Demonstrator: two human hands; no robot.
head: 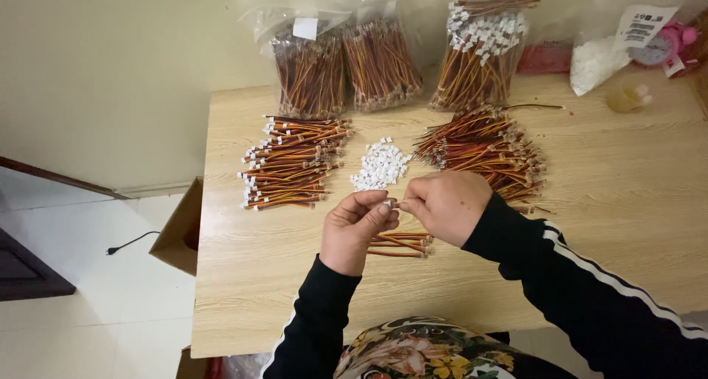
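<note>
Soft even indoor light, faint shadows, mild glare on plastic bags (pixel 346 25), slight edge distortion.

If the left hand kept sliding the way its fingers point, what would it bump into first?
Almost at once the right hand, which it nearly touches around a small white connector. The left hand points up and rightward; depth between them is unclear.
</note>
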